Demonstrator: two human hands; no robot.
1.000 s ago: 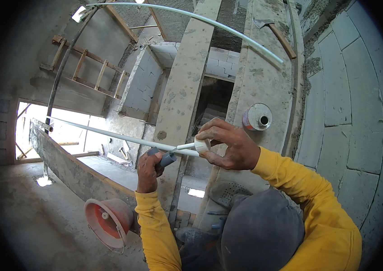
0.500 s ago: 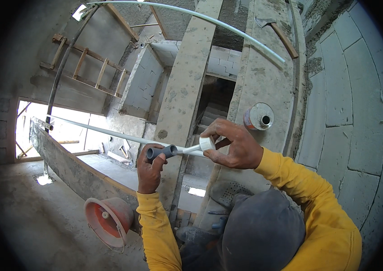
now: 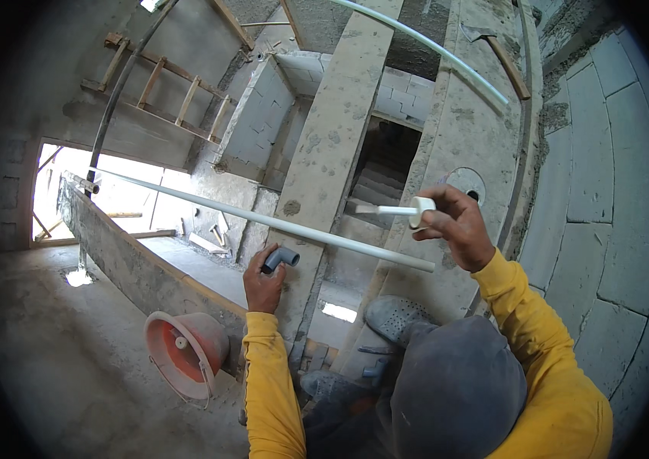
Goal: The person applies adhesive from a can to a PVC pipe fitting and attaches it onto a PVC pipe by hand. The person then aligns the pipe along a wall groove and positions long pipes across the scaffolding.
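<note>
A grey pipe elbow (image 3: 284, 258) is pinched in the fingers of my left hand (image 3: 263, 281), one of its open ends facing right. My right hand (image 3: 458, 229) grips a glue brush (image 3: 399, 210) by its white cap, with the white stem and pale tip pointing left. Partly hidden behind that hand is a round metal can (image 3: 468, 181), its dark opening showing at the top. Between the hands, a long white pipe (image 3: 301, 227) runs across the planks, and its right end lies below the brush.
A second white pipe (image 3: 435, 47) and a hatchet (image 3: 502, 60) lie at the far right. An orange-red bucket (image 3: 217, 340) stands at the lower left. A dark gap with steps (image 3: 376, 183) opens between the concrete beams. A block wall (image 3: 588, 245) rises on the right.
The brush has come away from the elbow, moving right and up toward the can with my right hand. My left hand has lowered slightly and the elbow has turned.
</note>
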